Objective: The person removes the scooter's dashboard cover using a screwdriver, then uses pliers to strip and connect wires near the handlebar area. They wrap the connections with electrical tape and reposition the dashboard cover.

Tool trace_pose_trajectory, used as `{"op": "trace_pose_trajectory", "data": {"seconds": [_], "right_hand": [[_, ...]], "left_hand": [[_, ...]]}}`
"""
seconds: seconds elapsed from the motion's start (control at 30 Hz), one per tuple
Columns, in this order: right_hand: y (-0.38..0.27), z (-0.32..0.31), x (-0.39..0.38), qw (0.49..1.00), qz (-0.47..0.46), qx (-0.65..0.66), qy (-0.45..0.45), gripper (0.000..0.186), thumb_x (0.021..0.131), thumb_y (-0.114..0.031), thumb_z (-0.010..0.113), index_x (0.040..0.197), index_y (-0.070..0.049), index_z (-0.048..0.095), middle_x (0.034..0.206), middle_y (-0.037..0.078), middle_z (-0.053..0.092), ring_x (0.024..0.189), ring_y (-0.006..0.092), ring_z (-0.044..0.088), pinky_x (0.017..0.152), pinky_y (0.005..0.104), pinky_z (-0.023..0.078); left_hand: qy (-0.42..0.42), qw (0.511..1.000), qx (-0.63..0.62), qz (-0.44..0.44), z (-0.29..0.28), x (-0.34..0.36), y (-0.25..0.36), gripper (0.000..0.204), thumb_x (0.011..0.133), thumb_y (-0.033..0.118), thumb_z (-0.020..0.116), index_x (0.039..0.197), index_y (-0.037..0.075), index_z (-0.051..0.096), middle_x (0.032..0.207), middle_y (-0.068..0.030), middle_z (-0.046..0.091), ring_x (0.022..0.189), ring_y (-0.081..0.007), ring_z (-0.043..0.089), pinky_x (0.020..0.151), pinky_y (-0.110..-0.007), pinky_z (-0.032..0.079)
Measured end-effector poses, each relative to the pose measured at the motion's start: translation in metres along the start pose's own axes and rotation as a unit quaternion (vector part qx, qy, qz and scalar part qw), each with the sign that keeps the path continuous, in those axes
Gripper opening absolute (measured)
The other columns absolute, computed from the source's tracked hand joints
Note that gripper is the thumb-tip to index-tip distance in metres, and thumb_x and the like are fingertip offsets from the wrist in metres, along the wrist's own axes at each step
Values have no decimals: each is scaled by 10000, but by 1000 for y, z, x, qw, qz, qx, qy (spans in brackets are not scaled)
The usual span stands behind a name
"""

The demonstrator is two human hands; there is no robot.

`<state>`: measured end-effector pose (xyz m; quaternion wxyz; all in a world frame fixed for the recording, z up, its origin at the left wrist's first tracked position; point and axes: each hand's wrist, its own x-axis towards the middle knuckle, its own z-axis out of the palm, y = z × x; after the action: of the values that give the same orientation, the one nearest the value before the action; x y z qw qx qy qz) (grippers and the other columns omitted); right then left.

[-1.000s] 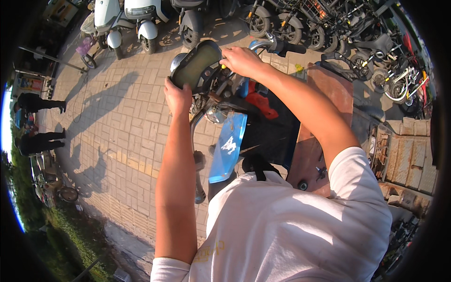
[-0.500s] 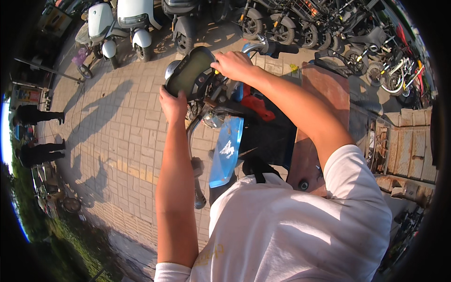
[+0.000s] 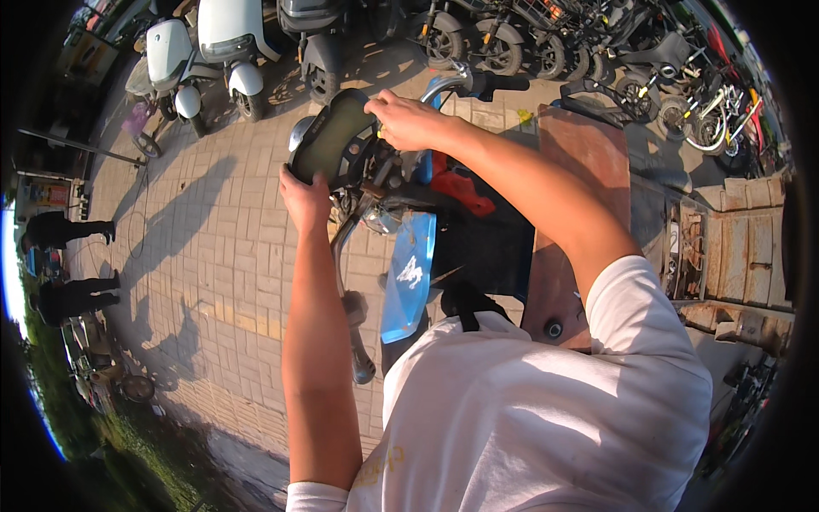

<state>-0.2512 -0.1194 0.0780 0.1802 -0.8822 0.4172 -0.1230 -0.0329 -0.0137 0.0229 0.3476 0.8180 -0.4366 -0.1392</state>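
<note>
A dash display panel (image 3: 326, 141) with a dark greenish window and black housing sits tilted above a vehicle's handlebars. Around its lower corner, the fingers and thumb of my left hand (image 3: 307, 203) are closed. My right hand (image 3: 409, 121) has its fingers bent in at the panel's upper right edge; a small yellow spot shows beneath them, too small to name. Below the panel lie exposed cables and metal parts (image 3: 375, 200), partly hidden. A chrome handlebar (image 3: 444, 84) ends in a black grip (image 3: 510, 83) beyond my right hand, and its other side (image 3: 339, 243) curves back past my left forearm.
A blue body panel (image 3: 412, 277) and a red piece (image 3: 465, 192) lie close in front of me. At right are a reddish board (image 3: 584, 162) and a rusty cargo bed (image 3: 751, 256). Parked scooters (image 3: 230, 30) and bicycles (image 3: 708, 128) line the far side. Two people (image 3: 72, 299) stand left.
The whole view has shifted slightly, so most things sit a little further left. Both hands stay on the dash display panel, with little visible change in their hold.
</note>
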Motion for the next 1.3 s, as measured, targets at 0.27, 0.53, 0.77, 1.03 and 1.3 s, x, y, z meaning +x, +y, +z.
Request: {"op": "trace_pose_trajectory", "data": {"seconds": [0.27, 0.53, 0.77, 1.03, 1.3], "right_hand": [[1, 6, 3, 996, -61, -23, -55, 348, 911, -197, 558, 1182, 10, 488, 1148, 257, 553, 1057, 403, 590, 850, 444, 513], [5, 14, -3, 997, -70, -34, 9, 236, 864, -181, 596, 984, 22, 589, 1053, 248, 599, 859, 409, 658, 741, 458, 546], [5, 6, 13, 974, -140, -165, -60, 188, 777, -154, 615, 916, -44, 677, 865, 186, 686, 810, 344, 690, 636, 432, 552], [-22, 5, 17, 994, 23, -106, -34, 152, 762, -208, 643, 824, -120, 750, 887, 60, 732, 829, 243, 700, 651, 394, 527], [29, 72, -189, 891, 254, 220, 306, 330, 837, -313, 678, 1046, -61, 646, 992, 129, 655, 888, 326, 645, 733, 421, 507]], "left_hand": [[-2, 1000, -6, 28, -1, 0, 1, 733, 779, 209, 695, 1379, -34, 350, 1304, -310, 459, 1197, -458, 470, 1007, -473, 406], [-9, 1000, -9, 25, 0, 3, -2, 712, 790, 206, 687, 1365, -53, 356, 1310, -312, 453, 1203, -454, 471, 1004, -462, 412], [-9, 999, 14, 42, 1, 7, -13, 736, 792, 225, 688, 1374, -75, 350, 1315, -315, 455, 1205, -452, 469, 1018, -462, 403], [-32, 999, 28, 34, 2, 18, -22, 749, 821, 251, 680, 1402, -65, 328, 1317, -294, 501, 1208, -426, 509, 989, -459, 440], [-56, 993, 97, 43, -1, 29, -25, 752, 855, 264, 673, 1403, -92, 302, 1357, -287, 463, 1209, -418, 513, 1006, -444, 446]]}}
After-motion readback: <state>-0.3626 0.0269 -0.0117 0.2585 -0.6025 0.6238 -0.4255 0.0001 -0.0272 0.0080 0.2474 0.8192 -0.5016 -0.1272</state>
